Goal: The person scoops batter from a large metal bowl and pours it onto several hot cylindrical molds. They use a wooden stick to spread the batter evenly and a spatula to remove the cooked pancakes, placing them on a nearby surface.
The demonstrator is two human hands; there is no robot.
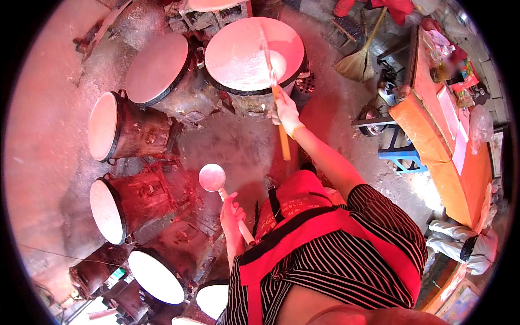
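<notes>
In a white knit glove with a yellow cuff, my right hand (287, 111) grips the wooden handle of a long stirring tool (284, 142). Its blurred upper part reaches over a large round vessel (231, 53) with a dark rim and a pale, smooth surface inside. A bright round patch shows beside the tool there. My left hand (232, 211), bare, is closed around the light handle of a round-headed ladle (212, 177), held above the floor near my red apron (298, 195). Whether the ladle holds anything, I cannot tell.
More drum-like vessels with pale tops, such as one at the upper left (158, 69) and one at the lower left (157, 276), curve around me. A straw broom (357, 67), a blue stool (402, 156) and an orange-sided table (438, 154) stand right. Another person (463, 243) is at the far right.
</notes>
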